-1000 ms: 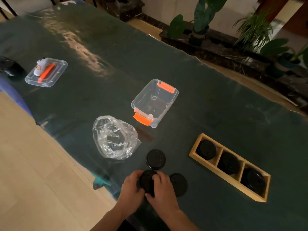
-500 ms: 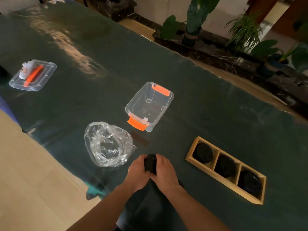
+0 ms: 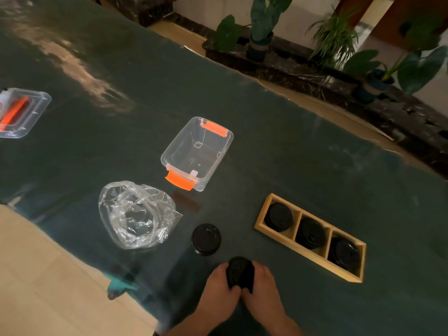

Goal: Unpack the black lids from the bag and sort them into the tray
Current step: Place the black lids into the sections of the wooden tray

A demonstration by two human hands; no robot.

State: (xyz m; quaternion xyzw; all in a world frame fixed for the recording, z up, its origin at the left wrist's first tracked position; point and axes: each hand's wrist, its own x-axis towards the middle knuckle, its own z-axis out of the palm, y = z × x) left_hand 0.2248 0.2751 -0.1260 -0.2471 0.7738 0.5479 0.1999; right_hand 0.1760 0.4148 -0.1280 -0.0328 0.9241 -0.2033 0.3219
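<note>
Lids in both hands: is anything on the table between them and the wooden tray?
Nothing visible. The left hand and right hand hold the black lids near the table edge; bare green table lies between them and the wooden tray. The loose lid and plastic bag sit on the opposite side.

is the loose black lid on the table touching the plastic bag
Apart. The head view shows the loose black lid lying right of the plastic bag, with a strip of bare green table between them.

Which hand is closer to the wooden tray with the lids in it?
The right hand. It sits on the side toward the wooden tray; the left hand is farther, across the black lids both hands hold.
</note>
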